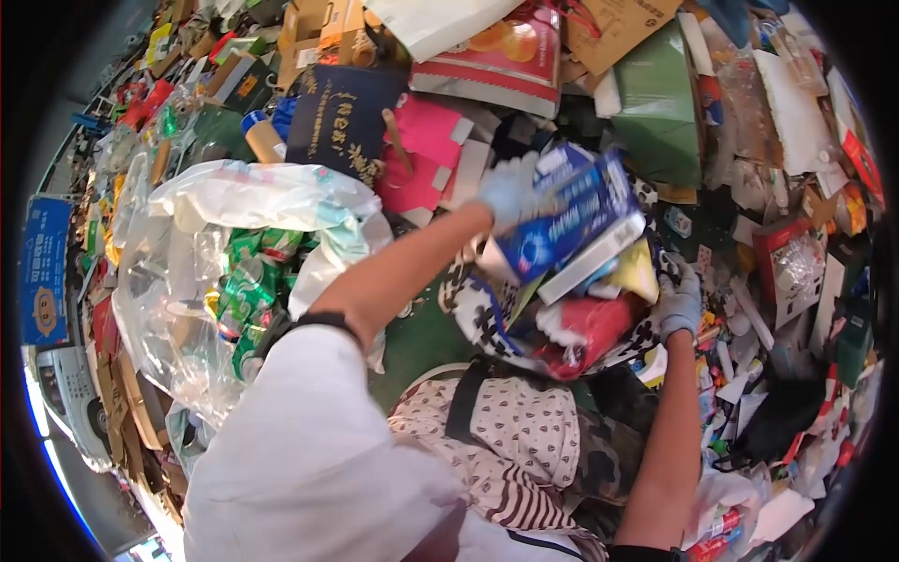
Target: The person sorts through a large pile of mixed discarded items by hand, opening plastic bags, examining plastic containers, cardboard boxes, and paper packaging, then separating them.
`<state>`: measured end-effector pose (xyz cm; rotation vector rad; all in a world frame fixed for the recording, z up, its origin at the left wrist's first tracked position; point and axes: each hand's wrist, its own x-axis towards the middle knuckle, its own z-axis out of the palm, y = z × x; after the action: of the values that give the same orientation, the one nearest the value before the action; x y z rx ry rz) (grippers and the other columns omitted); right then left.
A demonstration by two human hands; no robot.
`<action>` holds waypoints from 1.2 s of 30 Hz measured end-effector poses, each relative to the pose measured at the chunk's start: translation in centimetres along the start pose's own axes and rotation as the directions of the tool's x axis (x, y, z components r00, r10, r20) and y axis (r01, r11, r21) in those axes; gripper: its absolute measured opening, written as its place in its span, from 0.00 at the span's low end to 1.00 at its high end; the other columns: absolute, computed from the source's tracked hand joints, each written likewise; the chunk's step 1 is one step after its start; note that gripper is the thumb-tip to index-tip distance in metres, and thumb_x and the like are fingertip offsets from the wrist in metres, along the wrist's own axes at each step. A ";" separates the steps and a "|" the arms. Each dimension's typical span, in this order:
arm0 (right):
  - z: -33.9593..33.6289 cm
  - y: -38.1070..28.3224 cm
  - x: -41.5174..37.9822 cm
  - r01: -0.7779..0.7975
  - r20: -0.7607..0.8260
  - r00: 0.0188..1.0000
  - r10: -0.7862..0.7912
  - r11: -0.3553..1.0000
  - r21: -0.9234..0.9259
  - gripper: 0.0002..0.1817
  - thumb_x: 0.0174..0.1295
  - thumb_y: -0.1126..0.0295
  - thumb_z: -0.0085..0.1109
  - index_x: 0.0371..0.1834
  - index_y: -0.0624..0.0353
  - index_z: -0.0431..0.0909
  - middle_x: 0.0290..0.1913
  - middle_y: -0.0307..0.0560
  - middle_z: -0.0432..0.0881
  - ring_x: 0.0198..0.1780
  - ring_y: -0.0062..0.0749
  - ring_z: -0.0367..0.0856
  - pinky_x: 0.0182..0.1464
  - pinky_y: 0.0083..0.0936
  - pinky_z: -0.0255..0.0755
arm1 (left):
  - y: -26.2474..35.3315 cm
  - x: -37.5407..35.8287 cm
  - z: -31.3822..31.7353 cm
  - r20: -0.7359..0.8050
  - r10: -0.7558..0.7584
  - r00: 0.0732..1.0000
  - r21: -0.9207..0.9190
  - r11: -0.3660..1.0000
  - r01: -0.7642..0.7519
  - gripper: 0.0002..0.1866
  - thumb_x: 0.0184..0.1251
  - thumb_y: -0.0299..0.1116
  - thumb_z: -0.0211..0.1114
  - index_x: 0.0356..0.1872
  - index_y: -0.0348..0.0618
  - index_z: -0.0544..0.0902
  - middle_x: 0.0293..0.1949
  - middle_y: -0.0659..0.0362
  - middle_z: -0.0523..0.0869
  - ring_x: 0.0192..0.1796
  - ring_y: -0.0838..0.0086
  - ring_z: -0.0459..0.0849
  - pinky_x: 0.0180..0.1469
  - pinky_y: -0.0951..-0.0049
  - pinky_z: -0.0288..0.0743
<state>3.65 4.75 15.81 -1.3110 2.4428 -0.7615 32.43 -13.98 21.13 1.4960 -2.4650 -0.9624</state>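
My left hand, in a light blue glove, grips the left side of a blue printed cardboard box; its fingers are slightly blurred. The box is tilted over the mouth of a black-and-white patterned bag. My right hand, also gloved, is closed on the bag's right rim. Inside the bag lie a red item, something pale yellow and other pieces that I cannot make out. The bag stands just in front of my lap.
A clear plastic sack of green cans stands to the left. Ahead lie a dark blue box, a pink piece of card and a green box. Mixed waste is heaped on the right. A vehicle shows at far left.
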 end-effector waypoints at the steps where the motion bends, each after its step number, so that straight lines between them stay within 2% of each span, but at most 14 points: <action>1: -0.7 -2.3 -0.8 -0.060 0.015 0.998 0.059 0.997 0.054 0.18 0.54 0.72 0.58 0.49 0.59 0.74 0.42 0.54 0.78 0.47 0.48 0.75 0.51 0.35 0.67 | 0.9 -1.6 1.5 -0.097 0.009 0.995 0.016 1.000 -0.007 0.47 0.42 0.57 0.68 0.59 0.34 0.63 0.51 0.44 0.75 0.54 0.54 0.74 0.54 0.62 0.69; 5: 1.2 2.0 -0.3 0.012 0.043 0.999 -0.010 0.998 -0.056 0.16 0.54 0.70 0.59 0.46 0.60 0.75 0.42 0.54 0.78 0.45 0.46 0.77 0.48 0.34 0.68 | 3.7 -8.5 2.9 0.004 0.289 0.957 0.094 0.953 -0.288 0.47 0.43 0.53 0.67 0.62 0.35 0.60 0.51 0.43 0.73 0.52 0.55 0.74 0.54 0.60 0.68; 6: 0.1 -0.9 -0.7 -0.146 0.102 0.985 0.137 0.985 0.096 0.15 0.52 0.69 0.59 0.44 0.60 0.75 0.43 0.55 0.77 0.47 0.48 0.75 0.49 0.35 0.67 | 4.3 -9.8 3.5 0.053 0.327 0.944 0.168 0.928 -0.331 0.47 0.44 0.53 0.67 0.62 0.34 0.60 0.51 0.43 0.73 0.51 0.56 0.75 0.52 0.58 0.69; 7: 0.6 0.0 -0.4 0.049 0.020 0.999 -0.048 0.998 -0.039 0.14 0.51 0.69 0.59 0.41 0.61 0.75 0.42 0.55 0.78 0.47 0.48 0.74 0.48 0.35 0.67 | 4.7 -10.9 4.0 0.105 0.357 0.928 0.240 0.897 -0.372 0.47 0.44 0.53 0.67 0.62 0.34 0.60 0.51 0.44 0.74 0.50 0.57 0.76 0.51 0.57 0.70; 9: 1.0 0.8 0.1 0.006 0.078 0.997 0.000 0.997 -0.072 0.14 0.50 0.69 0.60 0.40 0.60 0.76 0.42 0.55 0.77 0.47 0.48 0.74 0.49 0.35 0.67 | 2.8 -9.9 6.3 -0.015 0.454 0.891 0.296 0.853 -0.429 0.42 0.49 0.50 0.65 0.63 0.39 0.62 0.50 0.46 0.74 0.47 0.60 0.78 0.48 0.56 0.72; 10: 0.9 0.8 0.1 0.007 0.069 0.998 -0.002 0.997 -0.074 0.14 0.50 0.69 0.60 0.40 0.60 0.76 0.42 0.55 0.77 0.47 0.48 0.74 0.49 0.35 0.67 | 1.9 -8.4 6.6 0.056 0.450 0.891 -0.074 0.892 -0.446 0.35 0.52 0.47 0.63 0.61 0.42 0.65 0.50 0.47 0.74 0.46 0.60 0.79 0.48 0.57 0.72; 12: 0.5 1.0 -0.5 -0.015 0.050 0.999 0.017 0.999 -0.050 0.14 0.50 0.69 0.61 0.40 0.58 0.76 0.42 0.55 0.77 0.47 0.48 0.74 0.48 0.35 0.67 | -0.2 -4.9 6.4 0.136 0.475 0.869 -0.233 0.868 -0.438 0.24 0.56 0.41 0.60 0.55 0.48 0.71 0.50 0.49 0.74 0.44 0.60 0.79 0.47 0.58 0.72; 15: -0.7 -0.6 -1.2 0.046 0.037 0.998 -0.042 0.990 -0.134 0.18 0.48 0.66 0.63 0.44 0.56 0.75 0.44 0.55 0.76 0.51 0.49 0.71 0.53 0.37 0.65 | -3.0 -0.4 5.7 -0.167 0.348 0.923 0.123 0.936 -0.331 0.17 0.56 0.34 0.58 0.49 0.49 0.75 0.54 0.49 0.72 0.46 0.57 0.78 0.45 0.58 0.73; 18: -1.0 -2.2 -1.9 0.110 0.063 0.994 -0.094 0.937 -0.332 0.34 0.44 0.63 0.66 0.58 0.50 0.66 0.56 0.56 0.69 0.56 0.50 0.68 0.57 0.40 0.63 | -3.9 1.6 4.9 -0.088 0.142 0.986 0.668 0.743 -0.047 0.20 0.56 0.32 0.56 0.53 0.54 0.72 0.63 0.53 0.64 0.53 0.61 0.75 0.48 0.61 0.70; 19: -1.0 -2.6 -2.1 0.107 0.056 0.994 -0.094 0.937 -0.332 0.34 0.44 0.63 0.66 0.58 0.50 0.66 0.56 0.56 0.69 0.56 0.50 0.68 0.57 0.40 0.63 | -7.4 3.2 7.6 -0.143 0.278 0.950 0.789 0.612 -0.061 0.21 0.57 0.34 0.57 0.54 0.56 0.71 0.65 0.54 0.63 0.56 0.60 0.73 0.48 0.62 0.70; 21: -1.1 -3.2 -2.8 0.216 0.134 0.976 -0.171 0.822 -0.527 0.50 0.38 0.61 0.69 0.69 0.46 0.52 0.68 0.54 0.55 0.59 0.51 0.65 0.59 0.44 0.61 | -9.4 4.4 8.5 -0.090 0.292 0.952 0.791 0.602 -0.110 0.20 0.57 0.35 0.56 0.53 0.54 0.72 0.61 0.53 0.67 0.54 0.61 0.74 0.47 0.62 0.70; 29: -0.7 -1.7 -2.0 0.068 0.079 0.996 -0.026 0.812 -0.580 0.39 0.51 0.56 0.58 0.66 0.55 0.56 0.66 0.55 0.60 0.63 0.49 0.63 0.62 0.40 0.59 | -10.5 5.5 2.6 0.046 -0.014 0.999 0.483 0.876 -0.009 0.16 0.57 0.38 0.56 0.46 0.49 0.79 0.47 0.49 0.80 0.47 0.61 0.81 0.45 0.65 0.73; 33: -1.7 -1.5 -1.9 -0.085 -0.029 0.996 0.081 0.958 -0.275 0.29 0.54 0.57 0.57 0.57 0.62 0.69 0.56 0.59 0.71 0.59 0.46 0.68 0.62 0.35 0.60 | -7.3 2.7 -2.9 -0.152 -0.143 0.978 -0.216 0.970 0.108 0.13 0.53 0.34 0.59 0.39 0.43 0.83 0.35 0.50 0.85 0.36 0.64 0.84 0.38 0.70 0.75; 36: -1.1 2.1 -1.0 -0.205 -0.162 0.957 0.240 0.956 0.210 0.24 0.50 0.75 0.57 0.54 0.62 0.70 0.53 0.58 0.73 0.56 0.45 0.70 0.57 0.31 0.66 | -5.5 -1.1 -5.9 0.053 -0.210 0.976 -0.779 0.603 0.172 0.14 0.51 0.25 0.63 0.41 0.36 0.81 0.28 0.62 0.82 0.30 0.83 0.78 0.31 0.81 0.71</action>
<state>2.22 6.85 15.58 -0.9106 2.5270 -1.0674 39.51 -17.58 22.99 1.3974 -1.4614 -1.7172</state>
